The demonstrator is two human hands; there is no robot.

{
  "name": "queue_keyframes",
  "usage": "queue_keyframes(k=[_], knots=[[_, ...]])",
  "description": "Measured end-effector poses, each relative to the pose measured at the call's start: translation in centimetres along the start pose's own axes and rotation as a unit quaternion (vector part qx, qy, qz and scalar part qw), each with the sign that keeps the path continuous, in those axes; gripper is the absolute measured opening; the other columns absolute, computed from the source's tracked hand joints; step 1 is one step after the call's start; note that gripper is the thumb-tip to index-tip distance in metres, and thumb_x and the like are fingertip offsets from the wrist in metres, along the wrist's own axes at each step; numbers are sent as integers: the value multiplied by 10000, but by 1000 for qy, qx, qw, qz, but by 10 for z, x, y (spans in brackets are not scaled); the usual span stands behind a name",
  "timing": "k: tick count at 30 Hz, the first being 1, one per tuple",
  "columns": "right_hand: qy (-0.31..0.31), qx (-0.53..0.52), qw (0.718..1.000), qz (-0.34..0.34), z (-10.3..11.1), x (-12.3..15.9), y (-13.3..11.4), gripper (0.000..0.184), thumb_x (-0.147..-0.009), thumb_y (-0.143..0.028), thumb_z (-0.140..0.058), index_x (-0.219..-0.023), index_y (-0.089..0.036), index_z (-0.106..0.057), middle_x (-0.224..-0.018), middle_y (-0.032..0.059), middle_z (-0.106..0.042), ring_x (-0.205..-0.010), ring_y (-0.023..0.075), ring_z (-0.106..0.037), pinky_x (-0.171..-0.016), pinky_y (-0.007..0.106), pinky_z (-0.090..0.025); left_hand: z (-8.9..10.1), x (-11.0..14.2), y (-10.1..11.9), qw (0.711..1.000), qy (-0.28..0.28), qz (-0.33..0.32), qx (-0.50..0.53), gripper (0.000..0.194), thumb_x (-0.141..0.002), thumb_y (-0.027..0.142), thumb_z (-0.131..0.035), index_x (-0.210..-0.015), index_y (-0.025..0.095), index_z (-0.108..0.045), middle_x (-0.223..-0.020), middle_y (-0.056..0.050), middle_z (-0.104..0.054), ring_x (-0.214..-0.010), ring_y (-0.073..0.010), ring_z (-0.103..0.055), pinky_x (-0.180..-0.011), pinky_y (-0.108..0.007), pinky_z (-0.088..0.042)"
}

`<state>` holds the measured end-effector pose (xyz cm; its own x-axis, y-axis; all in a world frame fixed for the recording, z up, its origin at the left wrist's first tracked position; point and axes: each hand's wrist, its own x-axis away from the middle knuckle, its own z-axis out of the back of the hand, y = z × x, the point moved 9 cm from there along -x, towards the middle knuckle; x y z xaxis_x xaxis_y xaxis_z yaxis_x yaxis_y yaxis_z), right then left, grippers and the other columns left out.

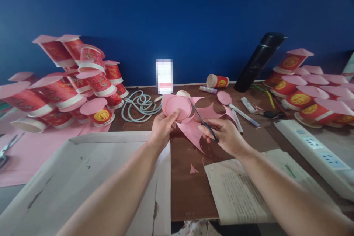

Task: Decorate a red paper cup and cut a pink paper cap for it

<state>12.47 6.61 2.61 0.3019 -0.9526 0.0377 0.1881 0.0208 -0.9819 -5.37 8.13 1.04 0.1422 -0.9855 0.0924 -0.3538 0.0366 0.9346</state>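
My left hand [163, 127] pinches a piece of pink paper [177, 104] with a circle drawn on it, thumb on top. In my right hand [221, 134] is a pair of scissors [205, 123], its fingers around the dark handles. The blades point up and left, close against the right edge of the pink paper. Behind and below the blades lie pink paper scraps [195, 134] with curved cut edges. A small pink offcut [193, 169] rests nearer to me on the brown table [188, 195].
Red paper cups [95, 57] with pink paper tops are stacked at left, more red cups [297, 99] at right. A coiled cable [141, 107], black bottle [258, 62], power strip [318, 151], white board [91, 184], printed sheet [238, 191] and second scissors [7, 151] lie around.
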Motion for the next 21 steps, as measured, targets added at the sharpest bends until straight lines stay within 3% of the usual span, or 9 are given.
queue_keyframes(k=[7,12,21], knots=[[-15,-19,1000,-15,-3,1,4,477,-725,-477,-750,-1090,-171,-724,-608,-29,-570,-511,84,-516,-506,216,-400,1,1,-1,1000,9,4,-6,427,-619,422,-817,-585,173,-472,-442,91,-362,-414,-33,-285,-418,-195,-218],[-12,-16,1000,-7,-2,0,4,457,-735,-453,-750,-1094,-170,-721,-619,-29,-572,-523,84,-521,-519,218,-401,-3,5,1,1000,-1,9,-15,364,-609,433,-825,-656,139,-615,-445,83,-409,-422,-48,-358,-471,-204,-334],[-1,-2,1000,-3,1,0,3,397,-758,-449,-730,-1049,-180,-723,-617,-37,-557,-543,89,-524,-527,213,-408,0,4,-4,997,-9,19,-68,485,-623,491,-804,-916,116,-713,-632,-22,-650,-560,-124,-566,-594,-251,-461]])
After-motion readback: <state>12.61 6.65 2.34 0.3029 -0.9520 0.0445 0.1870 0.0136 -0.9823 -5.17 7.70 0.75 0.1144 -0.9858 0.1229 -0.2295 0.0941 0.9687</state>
